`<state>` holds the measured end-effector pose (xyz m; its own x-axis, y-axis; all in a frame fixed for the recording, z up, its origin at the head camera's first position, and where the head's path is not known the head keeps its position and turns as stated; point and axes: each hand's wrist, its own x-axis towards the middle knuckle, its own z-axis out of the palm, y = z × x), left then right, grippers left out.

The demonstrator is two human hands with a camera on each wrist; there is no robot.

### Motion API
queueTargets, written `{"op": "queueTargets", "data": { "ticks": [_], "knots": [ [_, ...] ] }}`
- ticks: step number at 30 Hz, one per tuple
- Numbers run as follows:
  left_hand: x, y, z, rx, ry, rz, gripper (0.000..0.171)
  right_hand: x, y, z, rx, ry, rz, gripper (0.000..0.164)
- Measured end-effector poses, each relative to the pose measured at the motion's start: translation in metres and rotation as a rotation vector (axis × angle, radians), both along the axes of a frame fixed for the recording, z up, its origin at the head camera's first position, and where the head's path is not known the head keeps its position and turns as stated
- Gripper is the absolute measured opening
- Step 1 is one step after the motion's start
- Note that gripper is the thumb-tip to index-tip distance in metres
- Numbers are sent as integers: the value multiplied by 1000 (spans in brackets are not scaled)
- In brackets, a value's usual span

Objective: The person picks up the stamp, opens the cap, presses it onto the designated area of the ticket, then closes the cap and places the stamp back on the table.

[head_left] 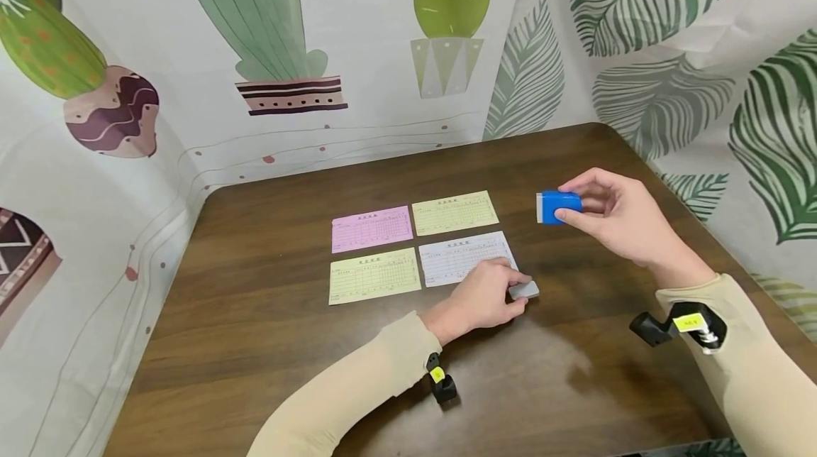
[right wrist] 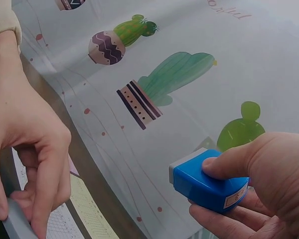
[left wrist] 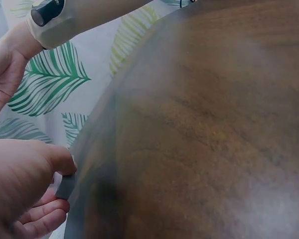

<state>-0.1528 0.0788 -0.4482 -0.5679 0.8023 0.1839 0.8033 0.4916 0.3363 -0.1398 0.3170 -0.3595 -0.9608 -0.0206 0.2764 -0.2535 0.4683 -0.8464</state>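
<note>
In the head view, my right hand [head_left: 622,219] holds a blue stamp [head_left: 563,207] above the right side of the table, thumb on one side and fingers on the other. The right wrist view shows the stamp [right wrist: 209,181] with a pale grey end and a small printed label. My left hand [head_left: 486,295] pinches a small grey cap [head_left: 525,291] low over the table, beside the white form [head_left: 449,262]. This hand partly covers that form. The cap [left wrist: 65,186] also shows between thumb and fingers in the left wrist view.
A pink form [head_left: 372,228], a yellow-green form [head_left: 454,213] and another yellow-green form [head_left: 375,277] lie beside the white one in a two-by-two layout. The brown wooden table [head_left: 255,343] meets a cloth backdrop [head_left: 376,31] printed with cacti and leaves.
</note>
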Motion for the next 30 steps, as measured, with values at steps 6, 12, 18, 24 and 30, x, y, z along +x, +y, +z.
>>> {"op": "queueTargets", "data": {
  "ticks": [6,12,18,24,30],
  "knots": [
    [1,5,-1,-46,5,13,30,0,-1,0,9,-11,-2,35],
    [3,10,2,-109,-14,34,31,2,1,1,28,-8,-2,35],
    [1,14,-3,-151,46,-3,29,1,1,1,29,-11,3,35],
    [1,14,-4,-153,71,-11,26,2,0,0,35,-23,-3,34],
    [0,13,0,-140,37,21,40,1,1,1,46,-11,-5,34]
  ]
}}
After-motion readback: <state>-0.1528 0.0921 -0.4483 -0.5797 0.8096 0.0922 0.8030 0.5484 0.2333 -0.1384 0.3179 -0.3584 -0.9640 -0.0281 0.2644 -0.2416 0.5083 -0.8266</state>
